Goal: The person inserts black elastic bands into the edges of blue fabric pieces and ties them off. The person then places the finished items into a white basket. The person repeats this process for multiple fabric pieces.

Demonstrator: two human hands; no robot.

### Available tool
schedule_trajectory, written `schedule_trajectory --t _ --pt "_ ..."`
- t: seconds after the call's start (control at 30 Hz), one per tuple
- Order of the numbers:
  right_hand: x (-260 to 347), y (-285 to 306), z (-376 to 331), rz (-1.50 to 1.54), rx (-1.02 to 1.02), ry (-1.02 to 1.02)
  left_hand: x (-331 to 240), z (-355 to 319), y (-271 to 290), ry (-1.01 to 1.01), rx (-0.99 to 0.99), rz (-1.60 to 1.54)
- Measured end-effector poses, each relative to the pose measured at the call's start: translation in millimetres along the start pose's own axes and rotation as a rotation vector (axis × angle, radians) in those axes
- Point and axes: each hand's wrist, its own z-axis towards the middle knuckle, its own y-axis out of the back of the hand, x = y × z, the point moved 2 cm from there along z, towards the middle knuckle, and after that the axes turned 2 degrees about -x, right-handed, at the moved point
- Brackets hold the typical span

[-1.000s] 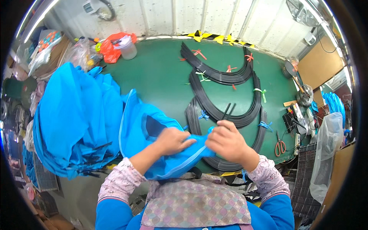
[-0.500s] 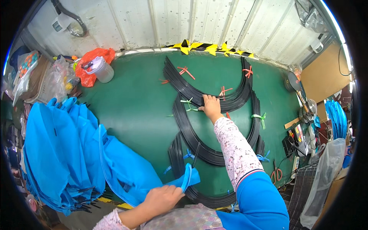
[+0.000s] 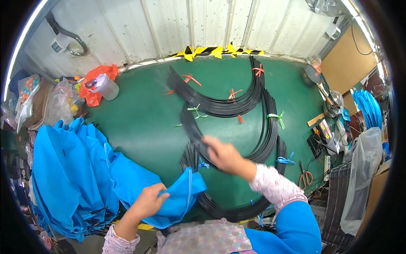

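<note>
My left hand grips a fold of a blue fabric bag near the table's front edge. That bag trails off a big heap of the same blue bags on my left. My right hand, blurred by motion, is over the nearest bundle of black curved strips. Its fingers are curled around a thin black strip that runs up and to the left from it. More bundles of black curved strips, tied with coloured ties, lie farther back on the green table.
A clear lidded jar and a red plastic bag stand at the back left, beside several packets. Scissors, tools and a power strip lie along the right edge. A corrugated wall closes the back.
My right hand has drawn back from the middle bundle of strips toward me. The left hand has lifted the blue bag a little higher and to the right.
</note>
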Motion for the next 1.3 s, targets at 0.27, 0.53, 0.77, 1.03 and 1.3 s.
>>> schedule_trajectory --t 0.27,0.53,0.77,1.03,1.3 --pt "108.8 21.9 -130.5 0.055 0.449 -0.045 45.8 -39.4 55.6 0.039 -0.043 -0.169" --pt "140.2 51.5 -109.3 -0.124 0.274 -0.004 31.8 -97.3 82.8 -0.084 -0.077 -0.558" --pt "177.9 55.1 -92.8 -0.08 0.491 0.064 28.7 -125.1 78.2 -0.165 -0.179 -0.111" --pt "219.0 -15.9 -111.8 0.033 0.536 0.071 -24.4 -138.8 -10.1 -0.663 -0.231 0.448" --pt "185.8 6.1 -126.1 -0.041 0.637 0.227 -22.8 -136.8 -32.9 -0.819 -0.538 0.369"
